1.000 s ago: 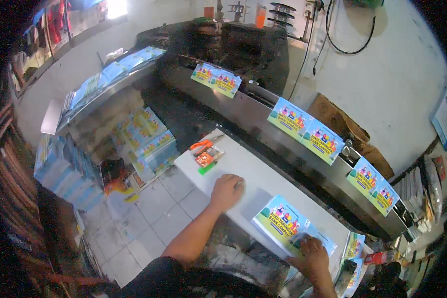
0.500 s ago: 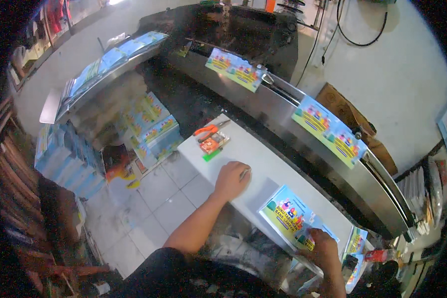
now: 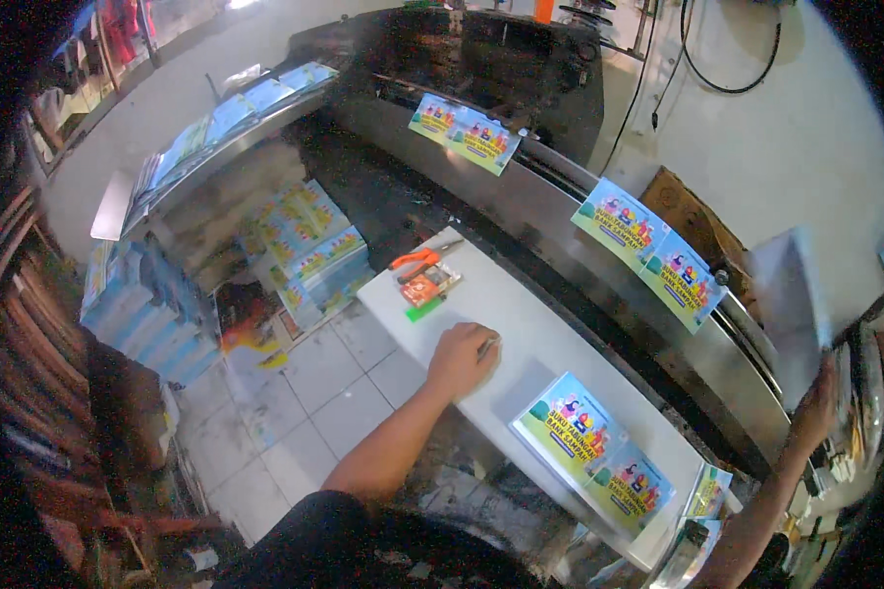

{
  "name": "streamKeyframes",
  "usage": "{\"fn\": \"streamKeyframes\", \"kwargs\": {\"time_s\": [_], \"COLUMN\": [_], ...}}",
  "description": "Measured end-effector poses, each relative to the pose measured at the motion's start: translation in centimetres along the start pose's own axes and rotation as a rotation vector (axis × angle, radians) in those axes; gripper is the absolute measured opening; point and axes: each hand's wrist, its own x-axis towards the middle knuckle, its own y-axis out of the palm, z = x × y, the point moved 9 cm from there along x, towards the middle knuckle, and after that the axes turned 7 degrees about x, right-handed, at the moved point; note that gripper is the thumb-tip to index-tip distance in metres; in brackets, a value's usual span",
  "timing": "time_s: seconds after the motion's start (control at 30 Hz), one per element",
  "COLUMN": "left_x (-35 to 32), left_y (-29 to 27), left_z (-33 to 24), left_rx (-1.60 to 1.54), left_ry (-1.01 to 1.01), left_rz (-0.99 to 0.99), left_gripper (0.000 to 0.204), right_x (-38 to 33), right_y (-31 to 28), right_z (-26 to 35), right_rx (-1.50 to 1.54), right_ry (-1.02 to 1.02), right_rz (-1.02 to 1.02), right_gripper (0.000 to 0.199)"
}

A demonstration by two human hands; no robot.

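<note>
My left hand point(image 3: 465, 360) rests on the edge of a white bench point(image 3: 521, 309), fingers curled; a small shiny bit shows at the fingertips, too small to name. At the far right, my right hand point(image 3: 815, 412) grips a raised printed sheet point(image 3: 789, 309), blurred and with its pale side showing, beside the long metal rail. On the right part of the bench lies a stack of printed sheets point(image 3: 599, 461) in blue and yellow with cartoon figures. Similar sheets hang over the rail, one at the middle point(image 3: 465, 134) and one further right point(image 3: 648, 255).
Orange-handled scissors point(image 3: 417, 259), a small orange packet point(image 3: 428, 285) and a green piece point(image 3: 424, 309) lie at the bench's far left end. Piles of printed sheets point(image 3: 309, 240) stand on the tiled floor. A metal shelf point(image 3: 231, 128) holds more sheets; cardboard point(image 3: 692, 211) leans behind the rail.
My right hand has left the stack and swung up to the right, a sheet now in its grip. My left hand stays on the bench edge. The view shifts slightly.
</note>
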Motion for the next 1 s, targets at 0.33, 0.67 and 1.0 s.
{"fn": "streamKeyframes", "kwargs": {"time_s": [0.33, 0.67, 1.0], "left_x": [-0.1, -0.4, -0.3], "left_y": [-0.8, -1.2, 0.2], "left_z": [-0.6, -0.1, 0.3], "left_rx": [-0.017, 0.000, -0.007], "left_ry": [0.003, 0.027, -0.028], "left_rz": [-0.033, -0.068, 0.057], "left_gripper": [0.013, 0.014, 0.020], "right_x": [-11.9, -21.6, -22.7], "right_y": [11.7, 6.6, 6.9], "right_z": [-10.4, 20.6, 22.1], "right_rx": [0.569, 0.352, 0.331], "right_ry": [0.237, -0.054, -0.045], "right_rz": [0.247, 1.000, 1.103], "right_gripper": [0.039, 0.055, 0.066]}}
